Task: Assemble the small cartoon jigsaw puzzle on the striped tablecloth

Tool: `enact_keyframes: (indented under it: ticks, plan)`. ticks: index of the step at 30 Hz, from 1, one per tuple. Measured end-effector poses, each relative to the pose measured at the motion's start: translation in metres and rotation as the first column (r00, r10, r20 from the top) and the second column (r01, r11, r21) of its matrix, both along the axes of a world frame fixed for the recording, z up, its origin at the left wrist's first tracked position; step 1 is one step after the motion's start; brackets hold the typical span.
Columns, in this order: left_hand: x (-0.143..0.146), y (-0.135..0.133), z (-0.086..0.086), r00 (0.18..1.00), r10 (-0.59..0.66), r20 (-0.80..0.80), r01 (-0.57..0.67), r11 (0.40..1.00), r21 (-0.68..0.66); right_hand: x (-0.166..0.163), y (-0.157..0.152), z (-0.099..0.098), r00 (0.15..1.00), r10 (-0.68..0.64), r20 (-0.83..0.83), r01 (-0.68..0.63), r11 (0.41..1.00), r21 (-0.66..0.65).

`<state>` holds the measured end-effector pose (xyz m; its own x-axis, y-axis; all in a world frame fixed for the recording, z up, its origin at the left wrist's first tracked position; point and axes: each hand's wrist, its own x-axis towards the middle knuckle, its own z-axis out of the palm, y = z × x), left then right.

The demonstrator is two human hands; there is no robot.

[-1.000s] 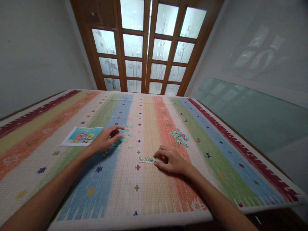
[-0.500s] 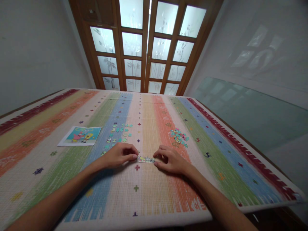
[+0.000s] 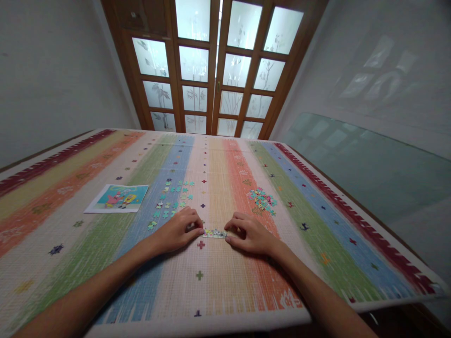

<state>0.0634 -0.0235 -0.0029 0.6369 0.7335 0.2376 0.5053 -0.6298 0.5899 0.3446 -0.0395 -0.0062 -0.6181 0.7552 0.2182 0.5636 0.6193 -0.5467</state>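
Note:
A short strip of joined jigsaw puzzle pieces (image 3: 215,233) lies flat on the striped tablecloth in front of me. My left hand (image 3: 181,230) has its thumb and fingers curled at the strip's left end. At the opposite end, my right hand (image 3: 251,234) pinches the strip's edge between thumb and fingers. Loose greenish puzzle pieces (image 3: 172,189) are spread in rough rows beyond my left hand. A dense pile of mixed puzzle pieces (image 3: 262,201) sits past my right hand.
A printed cartoon picture (image 3: 123,198) lies on the left part of the table. The striped tablecloth (image 3: 225,281) covers the tabletop. Wooden doors with frosted panes (image 3: 214,94) stand beyond the far edge, and walls rise on both sides.
My left hand has shifted slightly, its fingers now bunched higher at the strip's left end. More loose pieces show behind it. The right hand and the strip look nearly unmoved.

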Motion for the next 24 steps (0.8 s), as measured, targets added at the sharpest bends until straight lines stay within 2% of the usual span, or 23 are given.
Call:
enact_keyframes:
  ticks: [13,24]
  plan:
    - [0.0042,-0.0051,-0.0039,1.0,0.013,-0.02,-0.012,1.0,0.027,-0.0001,-0.0005,0.0016,1.0,0.009,0.004,-0.009,1.0,0.019]
    - [0.0016,-0.0083,0.0043,1.0,-0.021,-0.002,0.022,0.998,0.056,-0.0004,-0.0012,-0.0002,1.0,0.001,-0.003,-0.001,0.999,0.038]
